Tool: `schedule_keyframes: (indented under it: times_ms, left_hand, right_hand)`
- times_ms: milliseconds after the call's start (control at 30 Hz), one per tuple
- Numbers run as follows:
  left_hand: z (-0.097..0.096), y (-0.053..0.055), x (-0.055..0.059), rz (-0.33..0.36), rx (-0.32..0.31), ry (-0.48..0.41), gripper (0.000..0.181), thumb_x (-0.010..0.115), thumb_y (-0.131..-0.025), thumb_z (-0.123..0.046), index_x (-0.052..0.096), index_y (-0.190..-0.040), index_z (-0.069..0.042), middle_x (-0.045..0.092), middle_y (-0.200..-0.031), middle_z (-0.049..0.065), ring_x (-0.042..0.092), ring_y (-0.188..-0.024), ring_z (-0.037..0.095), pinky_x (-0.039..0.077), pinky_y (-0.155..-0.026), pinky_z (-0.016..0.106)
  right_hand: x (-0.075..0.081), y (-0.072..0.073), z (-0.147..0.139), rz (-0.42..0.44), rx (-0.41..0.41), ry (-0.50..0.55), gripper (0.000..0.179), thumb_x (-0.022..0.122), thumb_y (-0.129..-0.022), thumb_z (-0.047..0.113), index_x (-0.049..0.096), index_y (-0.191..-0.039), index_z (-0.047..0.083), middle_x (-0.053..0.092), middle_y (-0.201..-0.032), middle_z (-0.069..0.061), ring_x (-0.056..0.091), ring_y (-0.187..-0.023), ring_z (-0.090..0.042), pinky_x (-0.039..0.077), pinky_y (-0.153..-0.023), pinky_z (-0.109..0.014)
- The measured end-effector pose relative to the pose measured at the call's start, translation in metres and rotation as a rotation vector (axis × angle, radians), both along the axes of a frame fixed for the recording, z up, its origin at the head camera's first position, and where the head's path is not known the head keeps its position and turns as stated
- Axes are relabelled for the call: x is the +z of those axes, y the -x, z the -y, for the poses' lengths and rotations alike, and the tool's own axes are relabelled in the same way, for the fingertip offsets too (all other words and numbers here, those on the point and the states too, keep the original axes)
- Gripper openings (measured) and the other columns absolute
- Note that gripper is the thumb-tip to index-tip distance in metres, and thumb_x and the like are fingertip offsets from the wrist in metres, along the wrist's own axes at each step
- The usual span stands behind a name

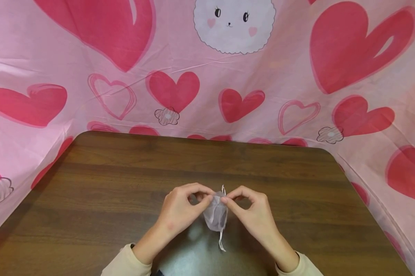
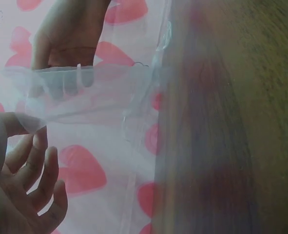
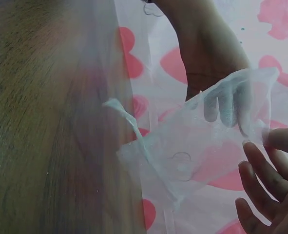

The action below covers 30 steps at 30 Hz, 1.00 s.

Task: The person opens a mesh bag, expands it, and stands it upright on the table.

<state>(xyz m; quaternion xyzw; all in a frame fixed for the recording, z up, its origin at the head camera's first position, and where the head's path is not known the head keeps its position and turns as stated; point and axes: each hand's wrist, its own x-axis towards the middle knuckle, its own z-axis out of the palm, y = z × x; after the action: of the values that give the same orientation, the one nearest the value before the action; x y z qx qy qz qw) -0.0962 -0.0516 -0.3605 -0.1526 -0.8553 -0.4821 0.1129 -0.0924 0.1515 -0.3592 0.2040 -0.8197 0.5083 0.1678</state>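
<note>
A small sheer drawstring pouch [image 1: 215, 220] hangs between my two hands above the table. My left hand [image 1: 181, 207] pinches one upper corner between thumb and forefinger. The opposite corner is pinched the same way by my right hand [image 1: 255, 211]. White drawstring ends [image 1: 222, 241] dangle below the pouch, and another loop of cord [image 1: 223, 189] sticks up beside the right fingertips. In the right wrist view, the see-through mesh [image 3: 202, 141] is spread flat, with a white cord [image 3: 131, 122] trailing along one side. Nothing shows inside the pouch.
A dark brown wooden table [image 1: 124, 184] lies under the hands. Pink cloth [image 1: 207, 84] printed with red hearts hangs along its back and both sides. A dark object [image 1: 159, 273] just shows at the bottom edge of the head view.
</note>
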Motion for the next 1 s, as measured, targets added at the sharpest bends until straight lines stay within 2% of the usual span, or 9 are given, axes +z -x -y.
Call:
schedule_keyframes:
  times_ms: [133, 300, 467, 633, 767, 867, 1000]
  left_hand:
    - [0.0005, -0.0002, 0.0011, -0.007, 0.001, 0.016, 0.009, 0.079, -0.085, -0.026, 0.076, -0.087, -0.034, 0.059, -0.075, -0.027, 0.060, -0.071, 0.008, 0.046, -0.065, 0.025]
    - [0.0012, -0.0004, 0.0003, -0.024, -0.069, -0.008, 0.013, 0.080, -0.085, -0.029, 0.076, -0.097, -0.031, 0.066, -0.084, -0.024, 0.060, -0.075, 0.003, 0.049, -0.068, 0.029]
    - [0.0010, 0.0000, 0.0002, -0.043, -0.104, -0.008, 0.019, 0.082, -0.082, -0.030, 0.077, -0.100, -0.030, 0.062, -0.077, -0.024, 0.060, -0.073, 0.004, 0.050, -0.068, 0.029]
    - [0.0011, 0.0009, 0.0021, -0.080, -0.068, -0.018, 0.011, 0.082, -0.082, -0.026, 0.078, -0.090, -0.033, 0.061, -0.079, -0.030, 0.060, -0.074, 0.002, 0.048, -0.066, 0.027]
    - [0.0008, 0.0005, 0.0029, -0.065, -0.029, -0.042, 0.013, 0.084, -0.081, -0.022, 0.077, -0.085, -0.032, 0.063, -0.081, -0.031, 0.060, -0.075, 0.000, 0.050, -0.068, 0.031]
    - [0.0001, -0.0002, 0.0024, -0.052, -0.001, -0.056, 0.015, 0.085, -0.079, -0.020, 0.076, -0.084, -0.031, 0.065, -0.080, -0.029, 0.061, -0.075, 0.000, 0.051, -0.070, 0.034]
    - [-0.0005, -0.0004, 0.0014, -0.067, 0.043, -0.042, 0.019, 0.086, -0.077, -0.017, 0.075, -0.082, -0.033, 0.066, -0.080, -0.027, 0.062, -0.073, 0.003, 0.050, -0.069, 0.029]
  right_hand:
    - [0.0000, -0.0001, 0.0001, -0.008, -0.007, 0.005, 0.015, 0.083, -0.079, 0.008, 0.072, -0.078, 0.019, 0.069, -0.075, 0.012, 0.061, -0.073, -0.008, 0.046, -0.071, -0.024]
    - [-0.0002, 0.0005, -0.0002, -0.014, -0.005, 0.005, 0.019, 0.083, -0.078, 0.006, 0.070, -0.077, 0.020, 0.069, -0.076, 0.012, 0.062, -0.074, -0.009, 0.047, -0.072, -0.027]
    - [-0.0009, -0.0003, -0.0001, -0.014, 0.030, -0.008, 0.015, 0.081, -0.081, 0.006, 0.073, -0.084, 0.018, 0.070, -0.079, 0.012, 0.063, -0.076, -0.010, 0.048, -0.072, -0.028]
    - [0.0000, -0.0021, 0.0008, 0.000, 0.075, 0.021, 0.014, 0.078, -0.084, 0.006, 0.074, -0.092, 0.017, 0.072, -0.084, 0.009, 0.064, -0.077, -0.011, 0.050, -0.073, -0.030]
    - [0.0005, -0.0025, 0.0016, -0.017, 0.084, 0.029, 0.015, 0.077, -0.084, 0.004, 0.074, -0.094, 0.016, 0.072, -0.084, 0.008, 0.064, -0.077, -0.012, 0.050, -0.073, -0.029]
    - [-0.0009, -0.0019, 0.0017, -0.017, 0.081, 0.005, 0.015, 0.078, -0.084, 0.005, 0.075, -0.095, 0.015, 0.072, -0.085, 0.009, 0.065, -0.077, -0.011, 0.050, -0.073, -0.027]
    - [-0.0020, -0.0014, 0.0013, 0.008, 0.058, -0.051, 0.011, 0.079, -0.084, 0.009, 0.077, -0.093, 0.016, 0.071, -0.084, 0.013, 0.065, -0.075, -0.007, 0.050, -0.070, -0.027]
